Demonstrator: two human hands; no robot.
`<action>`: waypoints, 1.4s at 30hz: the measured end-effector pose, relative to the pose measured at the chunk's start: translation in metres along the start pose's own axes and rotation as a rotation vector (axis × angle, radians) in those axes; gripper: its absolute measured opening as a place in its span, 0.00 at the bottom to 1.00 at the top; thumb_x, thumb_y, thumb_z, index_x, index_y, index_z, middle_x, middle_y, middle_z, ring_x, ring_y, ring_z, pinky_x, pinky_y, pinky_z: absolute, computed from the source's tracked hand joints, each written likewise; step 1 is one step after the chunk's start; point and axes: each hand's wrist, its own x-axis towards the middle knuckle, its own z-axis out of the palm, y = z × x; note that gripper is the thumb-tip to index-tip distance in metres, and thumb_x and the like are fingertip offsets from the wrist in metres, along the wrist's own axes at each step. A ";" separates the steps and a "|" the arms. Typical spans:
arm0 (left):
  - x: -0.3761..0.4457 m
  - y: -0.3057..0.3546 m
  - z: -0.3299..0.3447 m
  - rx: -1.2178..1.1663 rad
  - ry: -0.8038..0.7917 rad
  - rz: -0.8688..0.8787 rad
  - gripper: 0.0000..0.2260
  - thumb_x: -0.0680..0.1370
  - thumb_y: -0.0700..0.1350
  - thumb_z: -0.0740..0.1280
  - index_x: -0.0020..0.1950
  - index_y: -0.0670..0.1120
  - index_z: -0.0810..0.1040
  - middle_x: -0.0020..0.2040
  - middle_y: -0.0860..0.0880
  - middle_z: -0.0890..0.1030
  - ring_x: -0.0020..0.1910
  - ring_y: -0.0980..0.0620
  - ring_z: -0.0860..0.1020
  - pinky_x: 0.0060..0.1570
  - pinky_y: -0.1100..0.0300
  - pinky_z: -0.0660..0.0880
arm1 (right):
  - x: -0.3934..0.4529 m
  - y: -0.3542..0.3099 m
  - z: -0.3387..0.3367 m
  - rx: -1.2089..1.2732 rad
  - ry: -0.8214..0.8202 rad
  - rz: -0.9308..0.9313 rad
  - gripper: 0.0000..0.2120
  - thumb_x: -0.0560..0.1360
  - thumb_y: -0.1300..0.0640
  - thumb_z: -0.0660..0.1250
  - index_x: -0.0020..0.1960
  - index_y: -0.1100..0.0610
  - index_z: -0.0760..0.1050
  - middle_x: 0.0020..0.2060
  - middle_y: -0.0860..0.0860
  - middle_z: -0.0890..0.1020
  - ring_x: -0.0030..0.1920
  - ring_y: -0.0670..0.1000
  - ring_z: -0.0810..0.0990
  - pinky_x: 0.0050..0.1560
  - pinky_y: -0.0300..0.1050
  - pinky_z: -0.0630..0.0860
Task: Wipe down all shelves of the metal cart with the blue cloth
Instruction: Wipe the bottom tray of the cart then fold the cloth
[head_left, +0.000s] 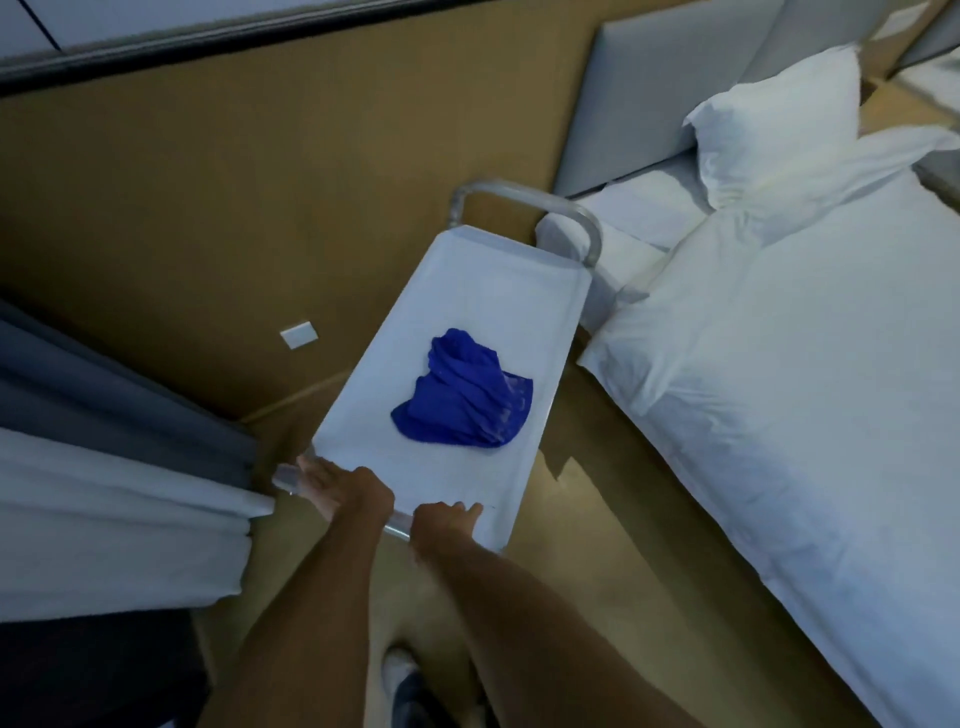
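**Gripping the cart's near handle, cloth lying loose on top**

Both hands hold the near handle bar (291, 480) of the metal cart (470, 291). The left hand (343, 491) wraps over the bar toward its left end, fingers curled round the tube. The right hand (447, 522) grips the same bar further right, its fingers curled over the near edge of the top shelf (488, 306).

The blue cloth (462, 397) lies crumpled in a heap on the top shelf, roughly at its middle and slightly toward the right rim, apart from both hands. Lower shelves are hidden beneath the top one.

A second curved handle (524, 200) rises at the cart's far end. Just beyond and to the right of it stands a bed (779, 389) with white linen, a pillow (774, 124) propped against a padded headboard (660, 93); the cart's far right corner sits close to the mattress corner. Grey and white curtains (114, 467) hang at the left, near the left end of the handle bar. A small white plate (298, 335) sits on the brown wall left of the cart. A shoe (402, 680) shows on the floor between the forearms.
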 end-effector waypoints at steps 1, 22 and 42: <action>0.005 -0.001 0.010 -0.014 -0.005 0.020 0.29 0.78 0.64 0.56 0.71 0.46 0.73 0.77 0.40 0.62 0.77 0.37 0.55 0.71 0.37 0.54 | -0.006 0.013 0.006 -0.023 0.018 0.010 0.21 0.78 0.55 0.68 0.69 0.55 0.71 0.66 0.56 0.76 0.70 0.60 0.69 0.74 0.67 0.49; -0.189 0.111 0.113 0.223 -0.049 0.425 0.07 0.75 0.42 0.69 0.51 0.44 0.83 0.50 0.44 0.84 0.49 0.37 0.81 0.43 0.31 0.76 | -0.073 0.219 0.091 -0.468 0.147 0.043 0.21 0.77 0.49 0.70 0.66 0.56 0.73 0.62 0.56 0.78 0.65 0.59 0.74 0.72 0.62 0.61; -0.254 0.179 0.072 -0.982 0.020 0.265 0.16 0.80 0.41 0.60 0.68 0.46 0.74 0.67 0.49 0.75 0.64 0.47 0.74 0.57 0.63 0.69 | -0.035 0.290 -0.054 -0.422 0.556 -0.256 0.22 0.79 0.47 0.67 0.70 0.53 0.70 0.70 0.55 0.71 0.70 0.58 0.67 0.74 0.57 0.62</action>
